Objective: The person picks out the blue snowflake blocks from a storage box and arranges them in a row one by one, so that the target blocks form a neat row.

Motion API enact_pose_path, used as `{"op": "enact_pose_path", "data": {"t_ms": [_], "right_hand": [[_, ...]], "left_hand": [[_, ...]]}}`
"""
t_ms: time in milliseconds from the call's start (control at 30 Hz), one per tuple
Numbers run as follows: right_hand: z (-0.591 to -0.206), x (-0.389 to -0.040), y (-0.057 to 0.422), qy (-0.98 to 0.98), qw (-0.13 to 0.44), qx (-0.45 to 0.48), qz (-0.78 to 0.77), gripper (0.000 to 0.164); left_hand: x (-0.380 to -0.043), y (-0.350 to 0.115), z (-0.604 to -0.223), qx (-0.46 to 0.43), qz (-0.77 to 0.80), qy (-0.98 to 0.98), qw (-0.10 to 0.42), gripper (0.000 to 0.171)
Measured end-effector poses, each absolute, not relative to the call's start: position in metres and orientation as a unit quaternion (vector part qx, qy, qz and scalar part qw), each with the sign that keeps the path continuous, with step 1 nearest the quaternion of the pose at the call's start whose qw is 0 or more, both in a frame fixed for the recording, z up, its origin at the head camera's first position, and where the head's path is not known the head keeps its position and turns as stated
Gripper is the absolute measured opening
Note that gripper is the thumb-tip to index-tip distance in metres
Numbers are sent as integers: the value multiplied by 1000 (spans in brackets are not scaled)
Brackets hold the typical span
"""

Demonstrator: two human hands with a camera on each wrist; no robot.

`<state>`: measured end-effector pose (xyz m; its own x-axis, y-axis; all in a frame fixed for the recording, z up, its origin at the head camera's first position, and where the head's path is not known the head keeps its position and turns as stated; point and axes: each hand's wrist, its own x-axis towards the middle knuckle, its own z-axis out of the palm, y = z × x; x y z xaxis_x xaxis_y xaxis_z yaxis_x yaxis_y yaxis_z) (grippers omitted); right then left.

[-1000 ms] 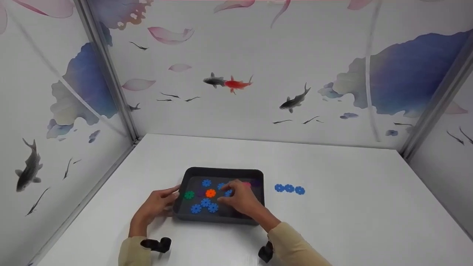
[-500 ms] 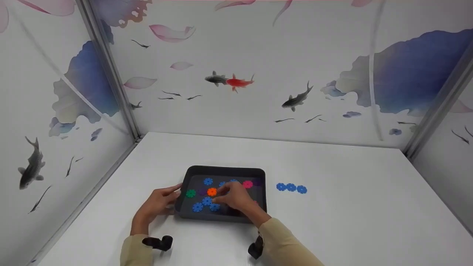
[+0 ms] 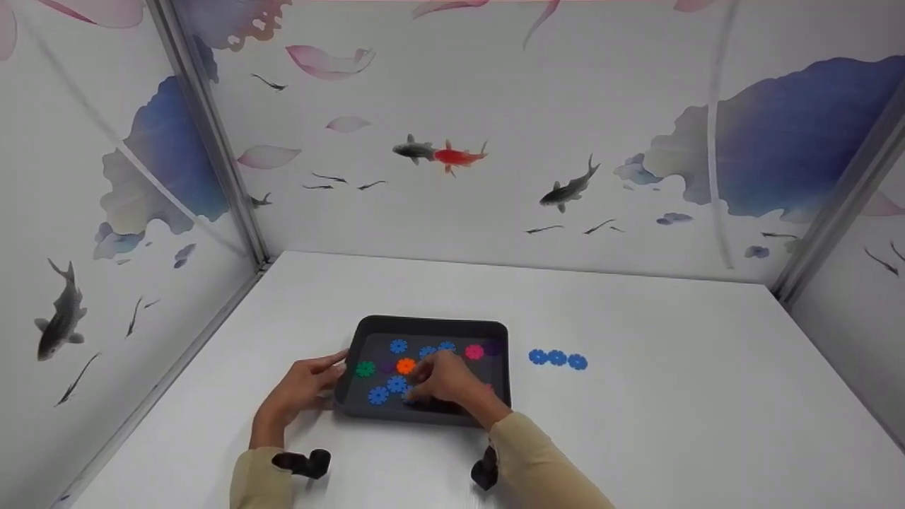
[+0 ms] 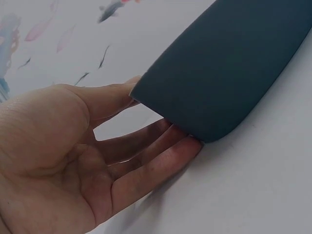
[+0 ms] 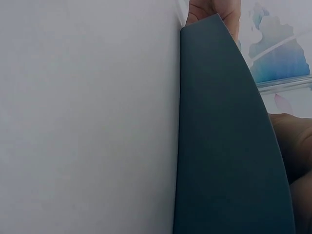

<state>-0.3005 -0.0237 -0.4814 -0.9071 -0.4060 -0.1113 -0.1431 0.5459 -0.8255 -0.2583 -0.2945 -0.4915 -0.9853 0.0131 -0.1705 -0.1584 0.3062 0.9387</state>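
A dark tray (image 3: 431,327) holds several snowflake-shaped plastic discs, mostly blue. My left hand (image 3: 300,390) holds the tray's left end; the left wrist view has its fingers (image 4: 151,170) against the wall and lower edge. My right hand (image 3: 447,376) reaches inside, thumb and fingers bent, with the tips right at a blue disc (image 3: 407,397) that they partly cover. I cannot tell whether that disc is pinched. Near these fingertips lie an orange disc (image 3: 405,366) and two blue discs (image 3: 378,395). In the right wrist view the tray wall hides the right fingertips.
Three blue discs (image 3: 557,358) lie linked in a row on the white table (image 3: 672,396), right of the tray. Also in the tray are a green disc (image 3: 365,369), a pink disc (image 3: 474,351) and dark purple ones. Printed walls (image 3: 452,212) enclose the table.
My right hand has moved left and slightly down within the tray, its fingertips lowering onto a blue disc. The pink disc has come into fuller view. My left hand keeps its place.
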Motion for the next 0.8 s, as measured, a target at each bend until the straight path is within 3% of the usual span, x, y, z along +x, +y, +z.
{"op": "enact_pose_path", "data": {"t_ms": [333, 600, 800], "right_hand": [[-479, -297, -26, 876, 145, -178, -425, 29], [-483, -299, -26, 880, 125, -185, -419, 20], [-482, -298, -26, 883, 117, -183, -417, 22]], "left_hand": [[-259, -293, -491, -44, 584, 808, 74, 46], [-258, -295, -489, -25, 579, 811, 78, 49], [-258, -294, -491, -40, 579, 811, 72, 46]]}}
